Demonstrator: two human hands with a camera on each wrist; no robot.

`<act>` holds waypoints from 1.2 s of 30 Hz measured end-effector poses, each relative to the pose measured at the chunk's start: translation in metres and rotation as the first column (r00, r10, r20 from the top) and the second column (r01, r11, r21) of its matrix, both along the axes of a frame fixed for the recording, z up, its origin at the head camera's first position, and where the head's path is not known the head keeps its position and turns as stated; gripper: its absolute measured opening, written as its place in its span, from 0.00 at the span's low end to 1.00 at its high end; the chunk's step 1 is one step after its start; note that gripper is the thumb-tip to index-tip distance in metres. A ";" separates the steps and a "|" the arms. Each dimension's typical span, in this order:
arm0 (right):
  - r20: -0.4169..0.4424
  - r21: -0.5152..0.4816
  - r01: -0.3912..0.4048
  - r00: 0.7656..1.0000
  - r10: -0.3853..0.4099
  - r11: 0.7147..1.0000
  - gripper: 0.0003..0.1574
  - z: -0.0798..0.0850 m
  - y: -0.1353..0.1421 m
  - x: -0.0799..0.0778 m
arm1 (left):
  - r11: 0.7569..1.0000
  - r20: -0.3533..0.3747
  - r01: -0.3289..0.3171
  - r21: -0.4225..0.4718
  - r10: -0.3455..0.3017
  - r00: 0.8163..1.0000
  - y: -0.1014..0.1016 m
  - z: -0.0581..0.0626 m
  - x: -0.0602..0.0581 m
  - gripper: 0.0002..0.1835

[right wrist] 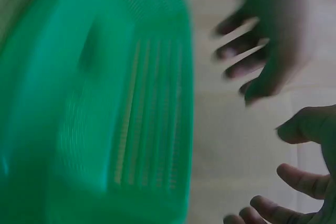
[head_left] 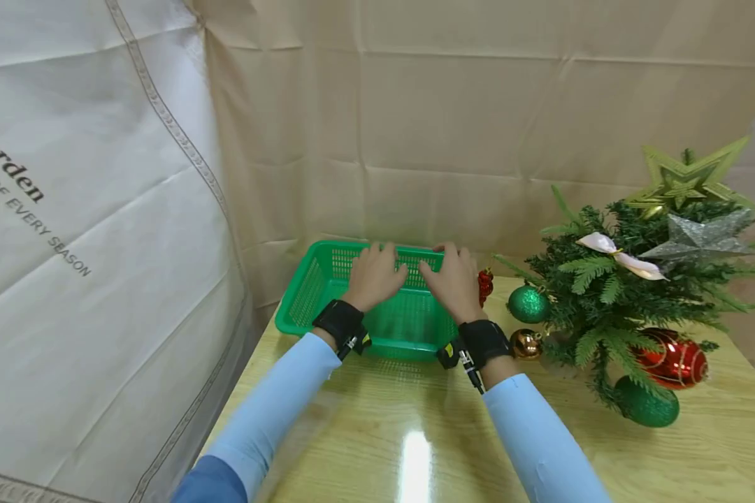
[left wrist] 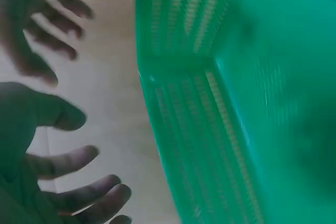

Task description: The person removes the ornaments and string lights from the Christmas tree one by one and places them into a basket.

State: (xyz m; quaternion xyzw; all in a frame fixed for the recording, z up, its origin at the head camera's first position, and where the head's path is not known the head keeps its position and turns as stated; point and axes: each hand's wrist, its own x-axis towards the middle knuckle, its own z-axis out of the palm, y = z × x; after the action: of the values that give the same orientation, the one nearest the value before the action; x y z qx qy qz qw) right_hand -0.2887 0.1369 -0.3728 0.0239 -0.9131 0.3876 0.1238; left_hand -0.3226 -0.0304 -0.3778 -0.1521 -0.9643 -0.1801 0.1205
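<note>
A green plastic basket [head_left: 298, 297] with slotted walls stands on the wooden table, and its bare bottom shows between my arms. Over its left half my left hand [head_left: 377, 276] is held palm down, fingers loosely spread. My right hand [head_left: 454, 283] hovers over the right side in much the same pose, the two thumbs pointing toward each other. In the left wrist view, a gap shows between my left fingers [left wrist: 79, 163] and the basket rim [left wrist: 149, 114]. From the right wrist, my right fingers [right wrist: 302, 179] likewise appear apart from the rim, holding nothing.
To the right stands a small Christmas tree [head_left: 604, 300] with stars and baubles. A green bauble [head_left: 528, 304], a gold bauble [head_left: 526, 344] and a red ornament [head_left: 485, 285] are between it and the basket. Cloth sheets [head_left: 440, 126] hang behind and at the left.
</note>
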 end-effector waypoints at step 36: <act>0.228 0.634 -0.150 0.974 0.002 0.758 0.48 0.019 0.005 -0.032 | 0.957 0.122 0.070 -0.281 -0.037 0.992 -0.016 -0.003 -0.036 0.43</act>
State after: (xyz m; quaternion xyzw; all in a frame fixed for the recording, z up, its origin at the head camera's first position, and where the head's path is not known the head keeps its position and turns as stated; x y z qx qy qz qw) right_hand -0.3206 0.1414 -0.3543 0.0607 -0.9967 0.0535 -0.0068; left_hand -0.3587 -0.0465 -0.3807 -0.1831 -0.9811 -0.0511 0.0362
